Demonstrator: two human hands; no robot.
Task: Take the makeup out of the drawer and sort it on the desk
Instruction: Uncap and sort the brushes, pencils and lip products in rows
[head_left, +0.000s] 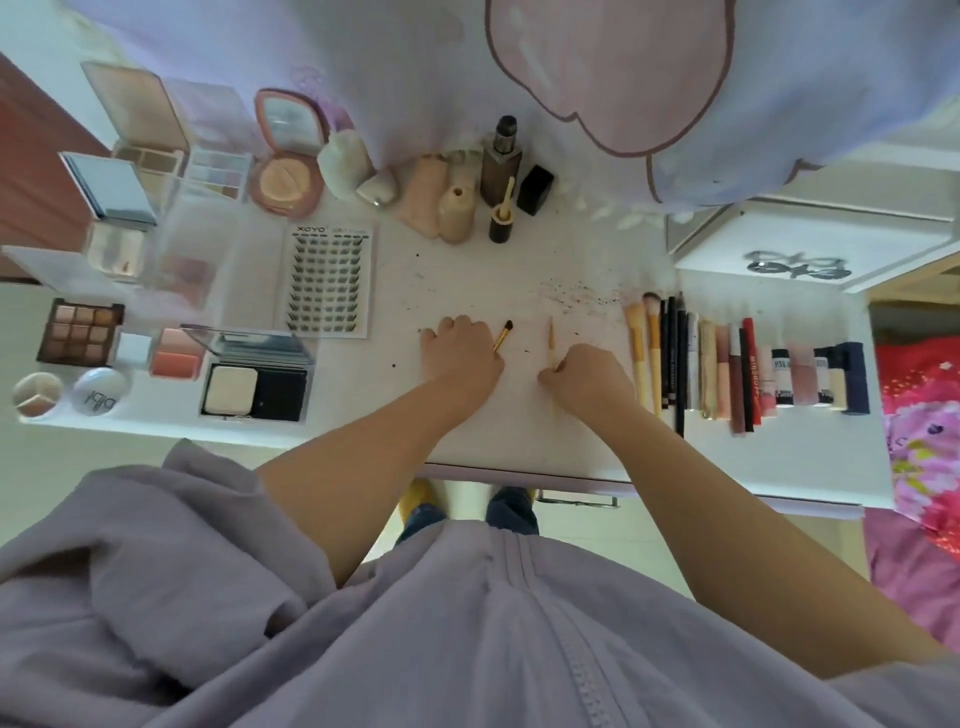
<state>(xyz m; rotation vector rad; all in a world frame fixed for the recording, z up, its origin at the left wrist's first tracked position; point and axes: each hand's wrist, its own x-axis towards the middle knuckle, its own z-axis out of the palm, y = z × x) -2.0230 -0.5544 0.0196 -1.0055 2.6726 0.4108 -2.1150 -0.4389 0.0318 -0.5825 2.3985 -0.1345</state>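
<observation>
My left hand (460, 356) rests on the white desk (519, 270), fingers closed around a short gold-handled brush (503, 335) with a dark tip pointing up and right. To its right, my right hand (589, 382) grips the lower end of a thin pale brush (551, 343) that stands out above the fist. A row of brushes, pencils and lip products (737, 364) lies side by side right of my right hand. Open palettes and compacts (156, 260) fill the desk's left side. The drawer front (576, 491) shows under the desk's near edge.
Foundation bottles and tubes (457, 202) stand at the back centre beside a black cap (535, 189). A lash card (330, 283) lies left of centre. Dark crumbs speckle the desk. A white box (779, 254) sits back right; pink bedding (919, 415) is beyond the desk's right edge.
</observation>
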